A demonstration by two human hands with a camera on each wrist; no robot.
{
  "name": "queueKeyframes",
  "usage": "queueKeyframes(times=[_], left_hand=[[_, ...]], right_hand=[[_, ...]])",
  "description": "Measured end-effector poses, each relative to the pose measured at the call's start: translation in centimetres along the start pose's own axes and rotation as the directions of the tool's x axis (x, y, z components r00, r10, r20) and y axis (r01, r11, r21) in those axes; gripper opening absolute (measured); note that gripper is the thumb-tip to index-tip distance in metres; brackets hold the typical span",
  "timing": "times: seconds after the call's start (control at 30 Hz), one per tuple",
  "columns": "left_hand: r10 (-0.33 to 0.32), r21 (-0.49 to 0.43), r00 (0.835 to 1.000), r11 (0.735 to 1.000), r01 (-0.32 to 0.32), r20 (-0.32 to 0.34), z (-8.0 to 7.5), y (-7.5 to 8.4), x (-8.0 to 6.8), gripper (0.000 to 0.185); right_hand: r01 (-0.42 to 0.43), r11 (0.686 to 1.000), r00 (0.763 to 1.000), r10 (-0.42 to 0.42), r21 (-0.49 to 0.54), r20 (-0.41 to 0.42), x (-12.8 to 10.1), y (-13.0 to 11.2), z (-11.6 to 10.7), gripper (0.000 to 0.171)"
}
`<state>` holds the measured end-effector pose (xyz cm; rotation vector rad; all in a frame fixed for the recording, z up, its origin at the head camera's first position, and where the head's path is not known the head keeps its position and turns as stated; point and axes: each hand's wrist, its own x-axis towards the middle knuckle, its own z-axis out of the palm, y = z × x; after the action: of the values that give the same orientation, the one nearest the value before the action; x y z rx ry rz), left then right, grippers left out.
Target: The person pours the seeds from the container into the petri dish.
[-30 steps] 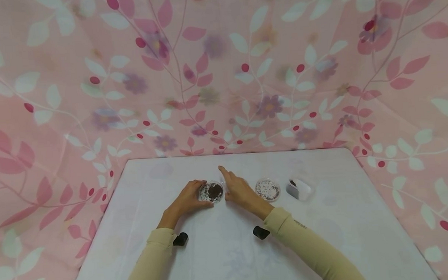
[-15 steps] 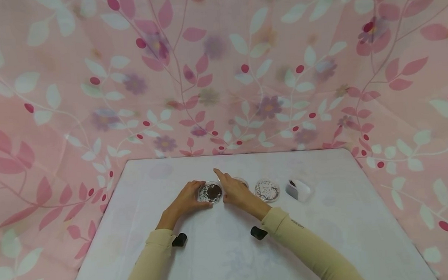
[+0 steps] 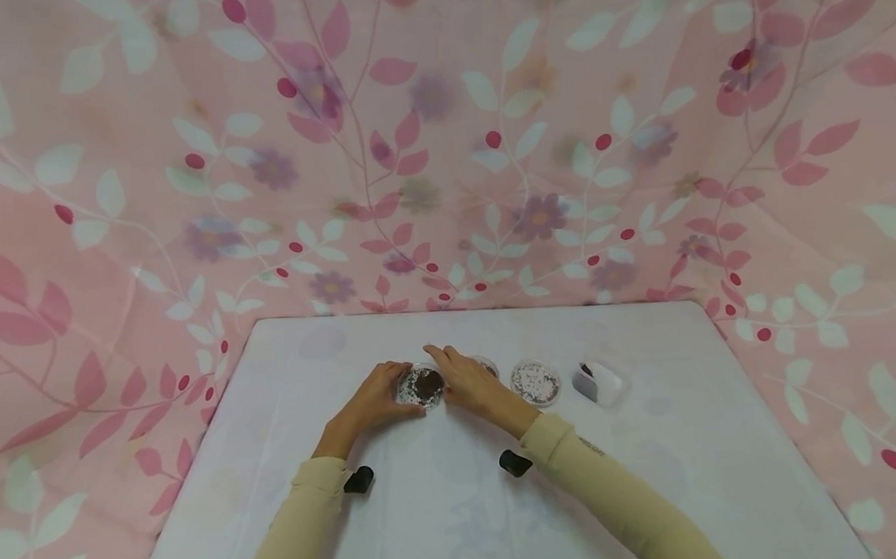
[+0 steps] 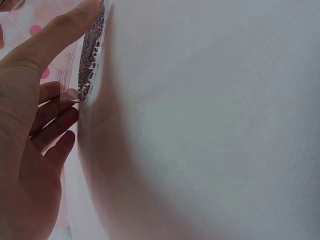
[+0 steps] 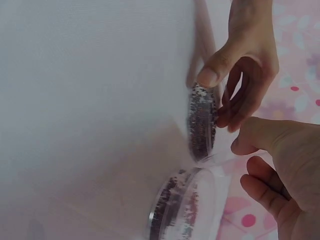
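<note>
My left hand grips the left side of a round clear petri dish, thumb at the near side and fingers at the far side. White granules and a dark brown patch of soil-like grains fill it. In the left wrist view the dish shows clear plastic rising above the grains. My right hand is at its right side. In the right wrist view its thumb and fingers pinch a thin clear plastic edge, seemingly a lid. A second petri dish is partly hidden behind this hand.
To the right lies a third petri dish with white and dark granules. Beyond it lies a clear container with a grey part and something dark inside. A white cloth covers the table; a pink floral curtain stands behind.
My right hand has shifted slightly left and nearer, up to the dish, bringing the second dish's edge into sight. My left hand has stayed almost still on its dish.
</note>
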<state>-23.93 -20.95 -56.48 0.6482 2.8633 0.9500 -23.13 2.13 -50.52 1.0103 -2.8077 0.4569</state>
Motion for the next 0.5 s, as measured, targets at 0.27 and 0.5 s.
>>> queueKeyframes(times=[0.27,0.5], left_hand=[[-0.010,0.004,1.000,1.000,0.010,0.003,-0.4,0.3,0.1,0.090],[-0.013,0.004,1.000,1.000,0.013,0.009,-0.3,0.2,0.1,0.089]], right_hand=[[0.025,1.000,0.999,-0.024,0.013,-0.035,0.4,0.5,-0.3,0.080],[0.020,1.000,0.996,-0.018,0.022,-0.084,0.4,0.2,1.0,0.067]])
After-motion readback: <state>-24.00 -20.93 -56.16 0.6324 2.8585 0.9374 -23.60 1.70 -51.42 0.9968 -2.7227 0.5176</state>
